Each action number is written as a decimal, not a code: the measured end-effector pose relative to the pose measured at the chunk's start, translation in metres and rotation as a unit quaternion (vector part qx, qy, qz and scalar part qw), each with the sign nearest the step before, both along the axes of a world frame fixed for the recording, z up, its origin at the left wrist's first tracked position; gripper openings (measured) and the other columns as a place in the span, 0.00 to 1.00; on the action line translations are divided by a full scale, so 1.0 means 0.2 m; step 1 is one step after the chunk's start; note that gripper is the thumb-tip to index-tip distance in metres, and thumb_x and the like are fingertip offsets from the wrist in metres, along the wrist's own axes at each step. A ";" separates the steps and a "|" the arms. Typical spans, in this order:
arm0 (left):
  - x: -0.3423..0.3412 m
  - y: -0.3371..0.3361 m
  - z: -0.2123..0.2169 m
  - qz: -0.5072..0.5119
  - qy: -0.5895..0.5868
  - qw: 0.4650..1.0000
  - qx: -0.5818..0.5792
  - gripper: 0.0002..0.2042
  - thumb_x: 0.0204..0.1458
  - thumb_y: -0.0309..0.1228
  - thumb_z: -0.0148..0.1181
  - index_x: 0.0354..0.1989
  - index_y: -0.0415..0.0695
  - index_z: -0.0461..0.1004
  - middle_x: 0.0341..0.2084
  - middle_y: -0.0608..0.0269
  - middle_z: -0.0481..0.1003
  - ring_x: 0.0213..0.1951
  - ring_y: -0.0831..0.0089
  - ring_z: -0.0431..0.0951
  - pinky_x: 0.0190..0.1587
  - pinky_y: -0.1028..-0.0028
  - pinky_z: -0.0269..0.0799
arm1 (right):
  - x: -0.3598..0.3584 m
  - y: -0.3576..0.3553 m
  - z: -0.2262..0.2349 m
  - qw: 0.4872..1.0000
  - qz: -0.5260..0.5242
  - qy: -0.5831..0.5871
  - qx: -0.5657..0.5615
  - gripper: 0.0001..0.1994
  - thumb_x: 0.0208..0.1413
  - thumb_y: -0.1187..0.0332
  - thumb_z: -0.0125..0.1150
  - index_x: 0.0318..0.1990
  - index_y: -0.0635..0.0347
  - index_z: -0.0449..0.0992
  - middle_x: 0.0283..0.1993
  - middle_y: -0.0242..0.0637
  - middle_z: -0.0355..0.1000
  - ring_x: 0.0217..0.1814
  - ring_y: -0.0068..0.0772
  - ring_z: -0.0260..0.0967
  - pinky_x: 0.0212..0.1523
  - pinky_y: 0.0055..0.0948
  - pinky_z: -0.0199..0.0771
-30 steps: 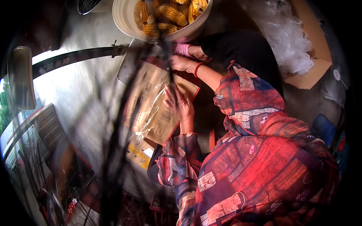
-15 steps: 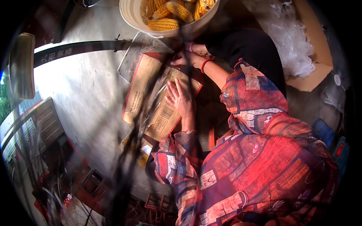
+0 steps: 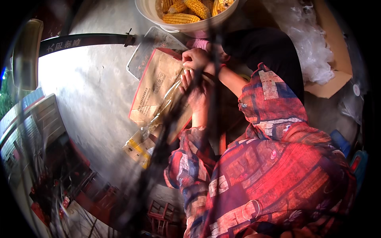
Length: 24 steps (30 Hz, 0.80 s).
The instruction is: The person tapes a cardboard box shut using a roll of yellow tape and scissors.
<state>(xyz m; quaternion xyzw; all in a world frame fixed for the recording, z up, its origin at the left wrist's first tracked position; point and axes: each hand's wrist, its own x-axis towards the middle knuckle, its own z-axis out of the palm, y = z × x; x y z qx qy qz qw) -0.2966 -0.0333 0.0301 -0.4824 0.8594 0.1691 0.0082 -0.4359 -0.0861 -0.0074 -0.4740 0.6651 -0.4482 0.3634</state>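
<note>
A flattish brown cardboard box (image 3: pixel 152 91) with red edges lies before me, tilted. A shiny clear strip (image 3: pixel 170 95), which looks like packing tape, runs along its middle. At the far end of the box my right hand (image 3: pixel 196 59) is closed with its fingers curled down; what they grip is hidden. Just nearer to me, my left hand (image 3: pixel 197 95) rests on the box beside the strip, fingers stretched out and touching the cardboard. Dark blurred strands cross part of the left hand and the box.
Beyond the box stands a white bucket (image 3: pixel 149 14) of corn cobs (image 3: pixel 180 18). A wire-edged, flat panel (image 3: pixel 139 59) lies next to it. At the right is an open carton (image 3: pixel 337 81) with clear plastic bags (image 3: pixel 313 59). A yellow-and-white packet (image 3: pixel 137 150) lies at the box's near end.
My left hand has slid away from me along the box, close to the right hand. My right hand's fingers have curled in. More of the yellow-and-white packet shows.
</note>
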 end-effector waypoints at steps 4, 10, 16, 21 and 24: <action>0.02 -0.03 -0.03 0.015 0.089 0.996 -0.026 0.29 0.47 0.38 0.53 0.58 0.45 0.56 0.59 0.55 0.54 0.61 0.57 0.52 0.60 0.55 0.46 | -0.05 0.01 0.04 0.995 0.033 -0.096 0.018 0.05 0.35 0.70 0.60 0.23 0.60 0.75 0.21 0.37 0.72 0.24 0.27 0.70 0.27 0.27 0.68; -0.07 -0.14 0.10 0.177 0.263 0.949 0.001 0.23 0.35 0.33 0.67 0.41 0.39 0.65 0.39 0.49 0.69 0.44 0.57 0.69 0.45 0.67 0.64 | -0.07 -0.02 0.15 0.974 0.128 -0.159 0.101 0.10 0.35 0.76 0.52 0.27 0.62 0.77 0.24 0.39 0.74 0.27 0.28 0.71 0.30 0.26 0.69; -0.02 -0.32 0.05 0.257 0.258 0.929 0.072 0.11 0.42 0.33 0.62 0.23 0.37 0.70 0.16 0.56 0.73 0.21 0.69 0.73 0.28 0.70 0.69 | -0.03 -0.03 0.16 0.979 0.190 0.047 -0.057 0.12 0.33 0.78 0.52 0.28 0.57 0.78 0.28 0.45 0.73 0.33 0.41 0.72 0.35 0.33 0.69; 0.08 -0.38 -0.02 0.288 0.318 0.891 0.150 0.09 0.44 0.30 0.61 0.27 0.35 0.75 0.17 0.63 0.74 0.22 0.80 0.71 0.27 0.78 0.67 | -0.07 -0.02 0.11 0.999 0.005 -0.011 -0.039 0.12 0.42 0.75 0.51 0.35 0.59 0.75 0.32 0.44 0.73 0.33 0.41 0.71 0.36 0.33 0.69; 0.05 -0.38 -0.07 0.294 0.361 0.861 0.204 0.08 0.44 0.29 0.62 0.27 0.36 0.76 0.19 0.65 0.75 0.22 0.82 0.71 0.26 0.81 0.66 | -0.10 0.01 -0.04 0.999 -0.039 -0.013 -0.032 0.13 0.46 0.68 0.54 0.40 0.60 0.73 0.34 0.45 0.72 0.35 0.39 0.70 0.38 0.32 0.69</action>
